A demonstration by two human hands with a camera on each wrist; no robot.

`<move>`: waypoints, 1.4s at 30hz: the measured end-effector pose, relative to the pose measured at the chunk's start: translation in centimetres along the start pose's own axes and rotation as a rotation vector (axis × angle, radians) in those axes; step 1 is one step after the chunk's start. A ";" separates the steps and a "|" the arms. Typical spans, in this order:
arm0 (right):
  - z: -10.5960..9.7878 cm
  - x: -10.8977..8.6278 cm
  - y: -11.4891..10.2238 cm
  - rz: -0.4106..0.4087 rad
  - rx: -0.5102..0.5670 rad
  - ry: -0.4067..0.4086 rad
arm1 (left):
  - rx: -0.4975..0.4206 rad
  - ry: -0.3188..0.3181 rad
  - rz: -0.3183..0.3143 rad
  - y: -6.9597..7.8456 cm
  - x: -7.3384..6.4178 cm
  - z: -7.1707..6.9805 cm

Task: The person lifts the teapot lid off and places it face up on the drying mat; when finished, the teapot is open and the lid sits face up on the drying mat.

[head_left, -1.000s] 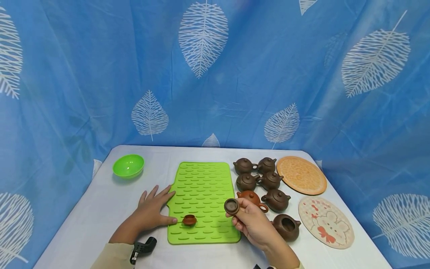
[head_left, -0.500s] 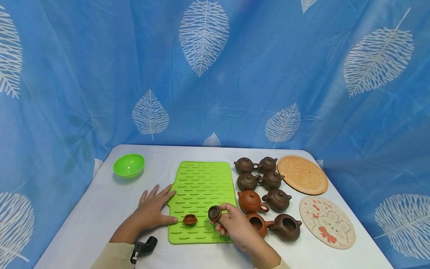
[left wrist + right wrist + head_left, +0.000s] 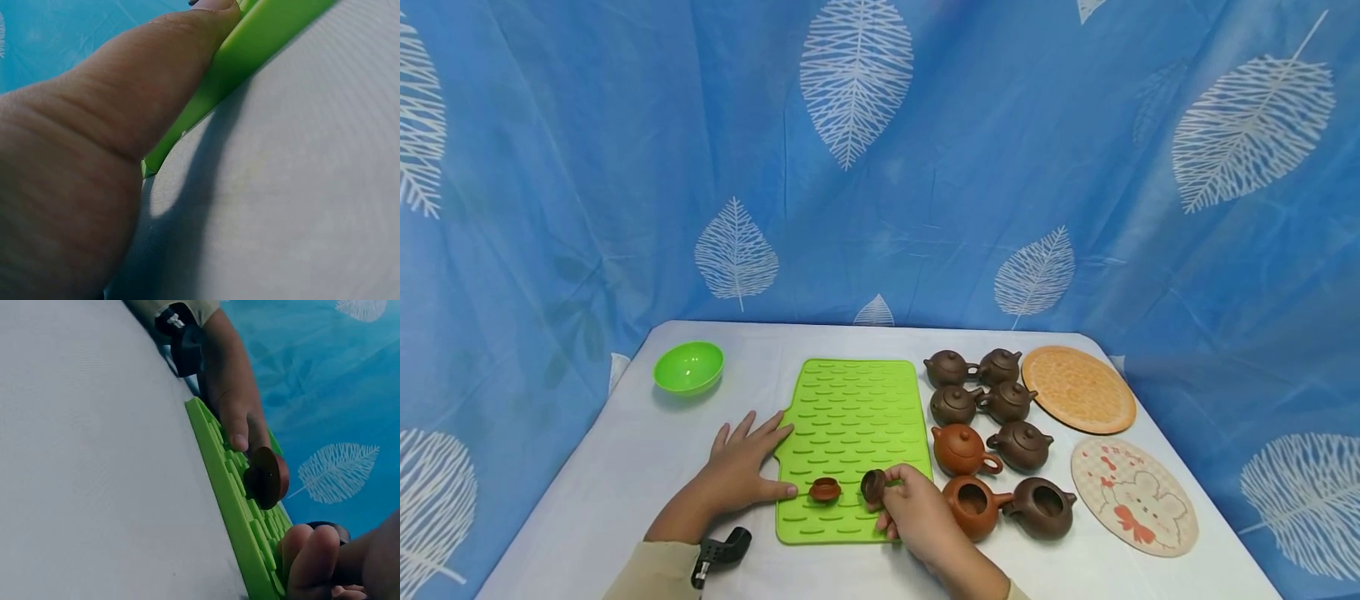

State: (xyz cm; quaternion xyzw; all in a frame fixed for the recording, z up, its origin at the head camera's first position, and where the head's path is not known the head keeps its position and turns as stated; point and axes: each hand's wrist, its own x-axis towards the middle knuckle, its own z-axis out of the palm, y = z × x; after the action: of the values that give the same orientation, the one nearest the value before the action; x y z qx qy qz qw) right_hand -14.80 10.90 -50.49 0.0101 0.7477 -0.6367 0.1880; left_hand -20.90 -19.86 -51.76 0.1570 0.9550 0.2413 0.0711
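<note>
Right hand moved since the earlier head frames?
Yes: in the head view, the right hand, pinching a dark brown teapot lid, has moved left across the green mat, closer to the reddish-brown lid.

The lid you hold is dark brown, the second lid red-brown, and your mat lime green with rows of short dashes. The teapots are dark brown or orange-brown, your bowl bright green, your tablecloth white, your sleeve beige. The curtain facing you is blue, patterned with white leaves.
</note>
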 end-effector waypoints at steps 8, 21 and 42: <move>0.0 0.0 -0.1 0.051 -0.001 0.013 | 0.007 -0.007 -0.006 0.0 0.0 0.0; 0.0 -0.3 -0.5 0.098 -0.005 0.044 | 0.001 -0.008 -0.002 0.2 -0.1 -0.2; -0.7 -1.5 -1.7 0.033 -0.402 0.017 | 0.001 -0.016 -0.008 0.1 0.0 -0.1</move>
State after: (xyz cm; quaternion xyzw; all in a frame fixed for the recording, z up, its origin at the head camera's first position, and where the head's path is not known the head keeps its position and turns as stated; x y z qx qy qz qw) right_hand -13.98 11.64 -48.38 -0.0102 0.8610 -0.4716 0.1903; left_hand -20.92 -19.80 -51.58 0.1552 0.9551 0.2394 0.0795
